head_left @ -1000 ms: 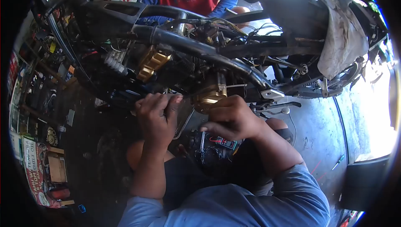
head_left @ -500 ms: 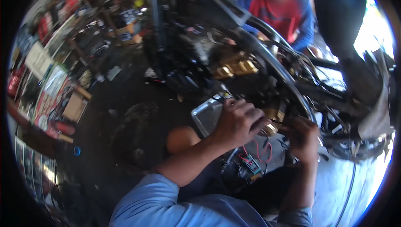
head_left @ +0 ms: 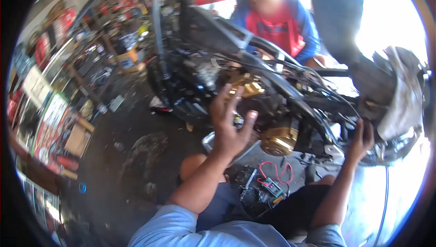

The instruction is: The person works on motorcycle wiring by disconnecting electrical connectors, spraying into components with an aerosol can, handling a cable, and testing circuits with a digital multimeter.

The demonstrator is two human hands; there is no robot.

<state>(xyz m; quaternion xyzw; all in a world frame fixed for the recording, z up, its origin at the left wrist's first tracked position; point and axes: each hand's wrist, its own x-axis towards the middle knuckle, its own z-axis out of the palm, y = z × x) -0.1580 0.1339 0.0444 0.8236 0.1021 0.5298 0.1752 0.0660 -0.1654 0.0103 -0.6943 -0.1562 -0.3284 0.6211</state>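
Spread and empty, my left hand is raised in front of the motorcycle's gold-coloured engine parts. A round gold engine cover sits just right of it. My right hand is at the rear of the bare motorcycle frame, fingers pointing up and close together. A thin dark cable runs down to its fingertips and appears pinched there; the contact is partly hidden. On the floor between my knees lies a small green meter with red leads.
Across the motorcycle sits another person in a red and blue top. A metal tray is partly hidden behind my left hand. Tools and boxes, including a cardboard box, line the left side. Dark cloth-like material hangs at the motorcycle's rear.
My hands have moved apart from near the round gold cover. The left has opened and lifted leftward; the right has moved right to the frame's rear. The view has shifted.
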